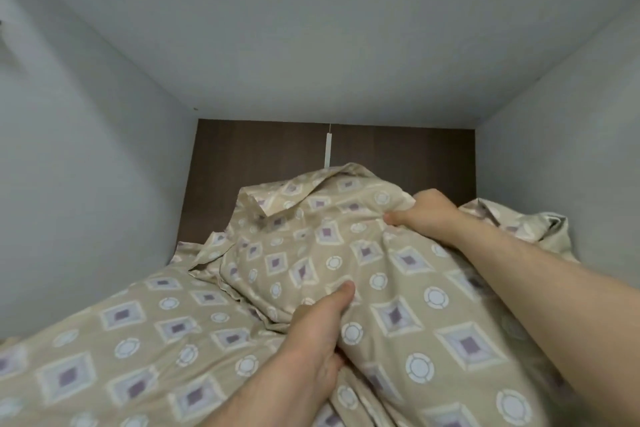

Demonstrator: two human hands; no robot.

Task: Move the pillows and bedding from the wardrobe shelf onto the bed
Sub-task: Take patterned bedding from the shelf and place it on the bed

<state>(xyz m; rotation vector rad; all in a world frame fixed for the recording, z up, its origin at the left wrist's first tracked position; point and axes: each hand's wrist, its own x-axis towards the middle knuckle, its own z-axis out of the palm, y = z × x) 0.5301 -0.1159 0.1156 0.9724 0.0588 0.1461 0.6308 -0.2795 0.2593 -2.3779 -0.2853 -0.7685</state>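
Note:
A beige pillow (377,274) with purple diamonds and white rings lies inside the wardrobe compartment, on top of more bedding (138,340) in the same print. My left hand (311,333) grips the pillow's near left side, thumb on top and fingers tucked under it. Farther back, my right hand (426,215) clutches the pillow's upper right edge, bunching the fabric. A loose flap of the pillowcase (294,191) stands up at the back. The shelf board under the bedding is hidden.
White side walls (86,167) and a white top panel (329,28) enclose the compartment tightly. A dark brown back panel (259,149) with a white joining strip (328,148) closes the rear. More crumpled matching fabric (540,226) lies at the right rear.

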